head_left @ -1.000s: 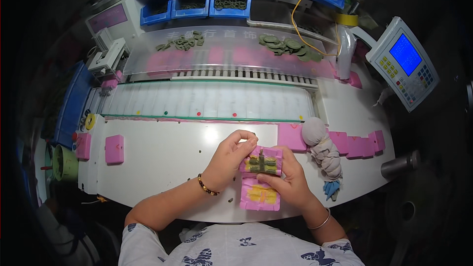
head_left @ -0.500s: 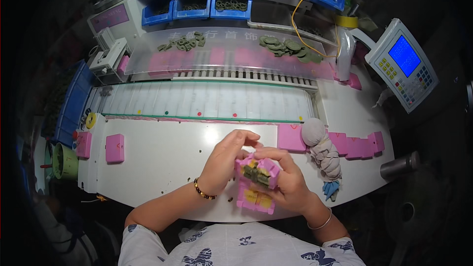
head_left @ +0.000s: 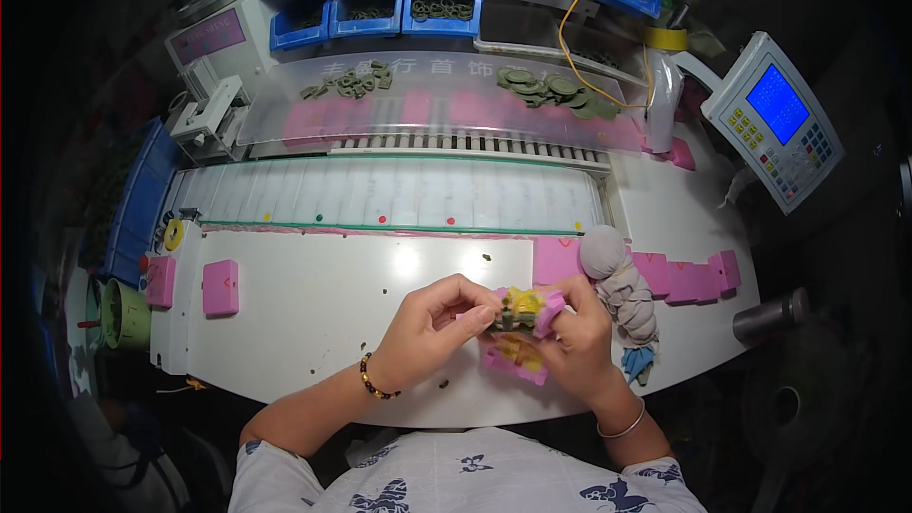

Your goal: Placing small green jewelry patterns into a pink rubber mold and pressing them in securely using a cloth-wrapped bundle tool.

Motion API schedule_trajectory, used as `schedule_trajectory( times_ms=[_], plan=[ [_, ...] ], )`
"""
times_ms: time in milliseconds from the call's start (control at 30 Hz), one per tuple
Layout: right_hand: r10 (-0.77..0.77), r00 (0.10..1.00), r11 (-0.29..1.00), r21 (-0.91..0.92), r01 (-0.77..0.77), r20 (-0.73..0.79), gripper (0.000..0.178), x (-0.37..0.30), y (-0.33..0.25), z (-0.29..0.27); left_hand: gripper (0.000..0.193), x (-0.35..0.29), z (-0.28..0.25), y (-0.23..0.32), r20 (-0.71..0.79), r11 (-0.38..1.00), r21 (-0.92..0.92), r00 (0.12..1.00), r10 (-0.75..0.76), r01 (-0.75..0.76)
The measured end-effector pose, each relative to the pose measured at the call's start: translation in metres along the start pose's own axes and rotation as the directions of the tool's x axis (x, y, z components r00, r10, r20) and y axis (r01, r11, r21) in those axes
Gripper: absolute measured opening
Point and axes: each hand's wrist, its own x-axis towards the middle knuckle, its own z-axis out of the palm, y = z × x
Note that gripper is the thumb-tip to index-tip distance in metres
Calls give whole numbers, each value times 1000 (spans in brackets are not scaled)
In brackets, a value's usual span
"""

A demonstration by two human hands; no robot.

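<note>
A pink rubber mold (head_left: 548, 313) with yellow inner faces is folded open in front of me, above the table's near edge. My right hand (head_left: 581, 340) is wrapped round its right side and holds it. Dark green wax pieces (head_left: 516, 321) stick out along the opened middle of the mold. At the left end of them, my left hand (head_left: 427, 328) is closed, thumb and forefinger pinching the green wax. The lower flap of the mold (head_left: 516, 361) hangs beneath, showing a yellow patch. The fingers partly hide where wax and mold meet.
A pink block (head_left: 220, 288) lies at the left, more pink blocks (head_left: 692, 284) at the right. A stuffed cloth bundle (head_left: 627, 299) lies beside my right hand. Behind are a white slatted conveyor (head_left: 399, 192), a clear cover (head_left: 446, 85) bearing green pieces, blue bins (head_left: 442, 8) and a control panel (head_left: 779, 119).
The mold has turned and shifted a little right, its yellow inside now facing up more. My left hand has come from behind the mold to its left end and pinches the green wax.
</note>
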Motion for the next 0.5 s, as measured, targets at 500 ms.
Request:
schedule_trajectory(
  times_ms=[500],
  plan=[
    [-16,1000,976,-217,21,27,20,1,-6,4,29,4,14,-8,44,993,111,998,-46,41]
  ],
)
